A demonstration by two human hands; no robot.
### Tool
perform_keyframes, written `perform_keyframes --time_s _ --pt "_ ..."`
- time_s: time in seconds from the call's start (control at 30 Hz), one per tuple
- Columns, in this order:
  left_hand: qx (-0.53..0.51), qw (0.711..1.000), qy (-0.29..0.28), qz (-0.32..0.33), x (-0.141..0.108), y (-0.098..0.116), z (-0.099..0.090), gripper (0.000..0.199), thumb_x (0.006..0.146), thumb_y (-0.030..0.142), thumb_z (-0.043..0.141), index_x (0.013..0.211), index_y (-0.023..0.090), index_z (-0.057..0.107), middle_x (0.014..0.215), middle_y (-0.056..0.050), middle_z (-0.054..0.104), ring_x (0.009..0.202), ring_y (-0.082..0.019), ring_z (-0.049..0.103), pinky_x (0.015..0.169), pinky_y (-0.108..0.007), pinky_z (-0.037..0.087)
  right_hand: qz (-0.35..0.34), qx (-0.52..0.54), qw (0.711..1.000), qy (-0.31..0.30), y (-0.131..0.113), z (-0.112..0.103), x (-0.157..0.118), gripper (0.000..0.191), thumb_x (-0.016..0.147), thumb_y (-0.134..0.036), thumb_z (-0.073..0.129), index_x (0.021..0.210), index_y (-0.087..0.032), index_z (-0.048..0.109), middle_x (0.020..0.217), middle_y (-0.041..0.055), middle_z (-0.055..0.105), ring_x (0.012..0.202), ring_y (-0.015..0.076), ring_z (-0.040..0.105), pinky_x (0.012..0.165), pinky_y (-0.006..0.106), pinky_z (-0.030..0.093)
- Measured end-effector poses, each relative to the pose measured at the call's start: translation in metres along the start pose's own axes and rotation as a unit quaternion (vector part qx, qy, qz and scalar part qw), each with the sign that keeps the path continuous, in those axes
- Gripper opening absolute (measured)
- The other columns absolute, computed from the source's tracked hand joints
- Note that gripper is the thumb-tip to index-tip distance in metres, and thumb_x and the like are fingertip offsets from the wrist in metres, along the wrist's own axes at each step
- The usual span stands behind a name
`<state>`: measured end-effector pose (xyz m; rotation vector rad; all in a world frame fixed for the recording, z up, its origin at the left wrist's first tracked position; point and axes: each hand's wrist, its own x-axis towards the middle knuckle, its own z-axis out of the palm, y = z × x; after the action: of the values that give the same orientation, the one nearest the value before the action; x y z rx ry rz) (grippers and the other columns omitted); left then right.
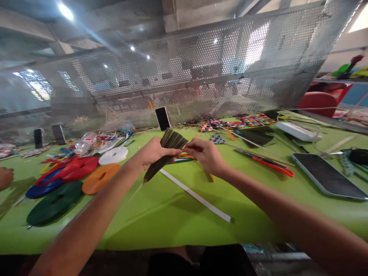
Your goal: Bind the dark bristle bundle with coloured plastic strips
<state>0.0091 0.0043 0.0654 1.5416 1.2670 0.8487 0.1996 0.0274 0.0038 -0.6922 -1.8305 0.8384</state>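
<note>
My left hand (pixel 153 152) is closed around a bundle of dark green, leaf-like strips (pixel 173 139), which fans out above the fingers and narrows to a point below them. Beside its right edge, my right hand (pixel 205 153) has its fingers pinched together; what they hold, if anything, is too small to make out. Under both hands lie some coloured strips (pixel 184 159), orange and green. A white strip (pixel 198 197) runs diagonally over the green table (pixel 178 230) towards its front edge.
Rolls of green (pixel 56 203), blue, red, orange (pixel 100 179) and white tape lie left. Red-handled scissors (pixel 273 165), a phone (pixel 327 175) and a white power strip (pixel 297 131) are right. Woven pieces (pixel 255 120) and an upright phone (pixel 163 119) stand behind. Another person's hand (pixel 5 178) shows far left.
</note>
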Motion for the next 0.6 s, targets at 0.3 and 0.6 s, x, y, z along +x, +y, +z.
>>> perform_keyframes --time_s 0.3,0.6 --pt "0.305 0.947 0.078 0.066 -0.011 0.011 0.015 0.020 0.066 0.024 0.075 0.055 0.016 0.060 0.048 0.003 0.055 0.041 -0.009 0.045 0.039 -0.022 0.029 0.183 0.108 0.974 -0.084 -0.003 -0.014 0.005 0.016 0.065 -0.029 0.069 0.061 -0.014 0.065 0.047 -0.0051 0.041 0.046 0.0066 0.030 0.046 0.025 0.019" --pt "0.371 0.908 0.058 0.184 -0.017 0.000 0.024 0.018 0.069 0.022 0.073 0.058 0.015 0.060 0.050 0.004 0.050 0.049 -0.010 0.044 0.047 -0.023 0.027 0.263 0.186 0.933 -0.162 0.008 -0.023 0.011 0.009 0.054 -0.018 0.069 0.058 -0.010 0.068 0.045 -0.0045 0.042 0.045 0.0042 0.025 0.045 0.023 0.012"
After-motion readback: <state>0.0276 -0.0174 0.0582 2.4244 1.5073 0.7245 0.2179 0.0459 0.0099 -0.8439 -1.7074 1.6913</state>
